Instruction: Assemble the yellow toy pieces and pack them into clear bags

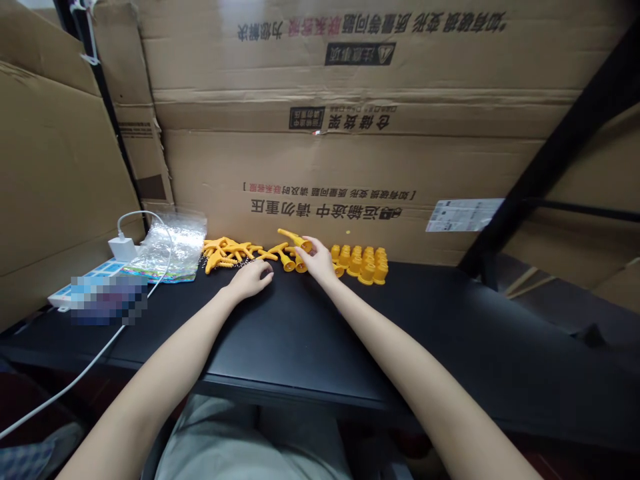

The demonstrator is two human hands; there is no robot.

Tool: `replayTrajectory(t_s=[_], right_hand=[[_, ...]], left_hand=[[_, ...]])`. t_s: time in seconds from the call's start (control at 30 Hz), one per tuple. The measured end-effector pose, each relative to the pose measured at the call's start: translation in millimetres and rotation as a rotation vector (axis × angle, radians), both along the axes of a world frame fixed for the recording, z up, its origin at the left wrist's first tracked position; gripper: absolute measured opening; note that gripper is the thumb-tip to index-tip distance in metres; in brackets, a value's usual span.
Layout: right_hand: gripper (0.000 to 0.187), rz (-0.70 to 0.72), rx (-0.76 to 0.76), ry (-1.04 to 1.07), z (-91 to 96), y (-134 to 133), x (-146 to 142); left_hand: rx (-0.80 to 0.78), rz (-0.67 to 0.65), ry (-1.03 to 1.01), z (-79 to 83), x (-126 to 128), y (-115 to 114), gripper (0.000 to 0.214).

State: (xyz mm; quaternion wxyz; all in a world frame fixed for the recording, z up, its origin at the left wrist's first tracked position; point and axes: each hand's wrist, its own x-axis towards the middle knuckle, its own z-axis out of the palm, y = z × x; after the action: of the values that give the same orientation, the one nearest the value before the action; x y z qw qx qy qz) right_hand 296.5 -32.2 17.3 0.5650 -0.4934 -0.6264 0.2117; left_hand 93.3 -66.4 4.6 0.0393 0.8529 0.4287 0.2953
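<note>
In the head view, my right hand (321, 261) is closed on a yellow plastic funnel-shaped piece (295, 237) with a long narrow stem pointing left. Its wide round end is at my fingertips, above the table. Just below it lie more yellow funnel-shaped pieces (288, 264). My left hand (251, 279) rests low over the black table (300, 347), fingers curled in; whatever may be inside is hidden. Beside it are small shiny bits (244, 261), too small to name, and a heap of yellow branched plastic pieces (225, 249).
Several yellow cup-shaped pieces (367, 268) stand in rows to the right. At left are a clear plastic bag (170, 243), a power strip (95, 275), a white charger (123, 249) and its cable (95, 357). A cardboard wall (200, 160) closes off the back.
</note>
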Motion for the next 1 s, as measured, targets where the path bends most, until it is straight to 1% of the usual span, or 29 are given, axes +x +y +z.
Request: replayTrajectory(t_s=[0.1, 0.2, 0.3, 0.37, 0.5, 0.7, 0.8, 0.9, 0.93, 1.0], right_hand=[[0.038, -0.038, 0.093, -0.380, -4.5, -0.9, -14.5], [0.037, -0.032, 0.154, -0.718, -7.5, -3.3, -28.2], [0.036, -0.016, 0.158, -0.975, -11.7, -4.8, -38.1], [0.037, -0.019, 0.134, -1.077, -15.0, -5.2, -42.4], [0.041, -0.064, 0.078, -1.137, -19.8, -5.7, -46.2], [0.040, -0.110, 0.035, -1.115, -23.8, -8.0, -46.0], [0.041, -0.099, 0.022, -1.107, -23.0, -10.8, -44.6], [0.042, -0.080, 0.034, -1.087, -14.2, -14.8, -37.0], [0.041, -0.089, 0.034, -1.073, -9.1, -16.3, -31.9], [0.039, -0.156, 0.018, -1.026, 3.5, -19.7, -16.5]], left_hand=[[-0.021, -0.010, 0.041, 1.6, 0.4, -0.7, 0.019], [-0.037, -0.006, 0.071, 3.9, 0.2, -1.5, 0.020], [-0.039, 0.003, 0.096, 5.4, 0.1, -1.6, 0.021], [-0.041, 0.003, 0.104, 5.6, 0.2, -1.6, 0.022], [-0.055, -0.001, 0.114, 5.3, 0.8, -2.1, 0.023], [-0.053, -0.007, 0.125, 4.8, 1.0, -2.6, 0.021], [-0.044, 0.007, 0.135, 4.2, 0.4, -1.4, 0.021], [-0.023, 0.041, 0.140, 3.4, -1.0, 0.1, 0.020], [-0.016, 0.063, 0.138, 3.4, -1.8, 0.5, 0.020], [-0.001, 0.128, 0.132, 3.9, -3.6, 1.1, 0.021]])
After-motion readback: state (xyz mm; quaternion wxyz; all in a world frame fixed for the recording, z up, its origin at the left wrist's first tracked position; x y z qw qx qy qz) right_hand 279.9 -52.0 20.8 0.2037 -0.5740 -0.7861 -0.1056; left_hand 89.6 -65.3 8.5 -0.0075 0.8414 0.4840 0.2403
